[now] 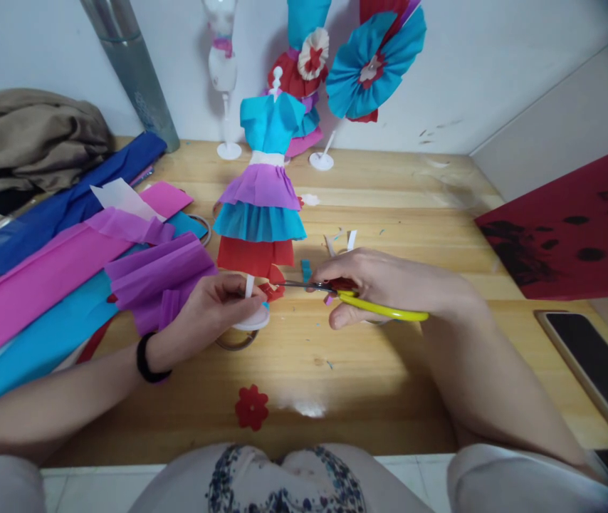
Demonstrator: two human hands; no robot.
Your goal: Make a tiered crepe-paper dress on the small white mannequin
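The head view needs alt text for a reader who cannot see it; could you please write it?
A person's left hand holds the stand of a tiered dress; their right hand holds yellow-handled scissors near its red hem. Coloured sheets lie left on the table, a phone right.

left fingers [231, 286] pinched | right fingers [333, 268] curled | forearms [80, 395] angled inward

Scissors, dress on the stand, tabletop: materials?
Scissors: glossy yellow handle, probably plastic; shiny grey blades, likely steel.
Dress: matte, gathered layers, probably crepe paper, possibly thin fabric.
Tabletop: visible grain, glossy reflection; wood or wood-look laminate.
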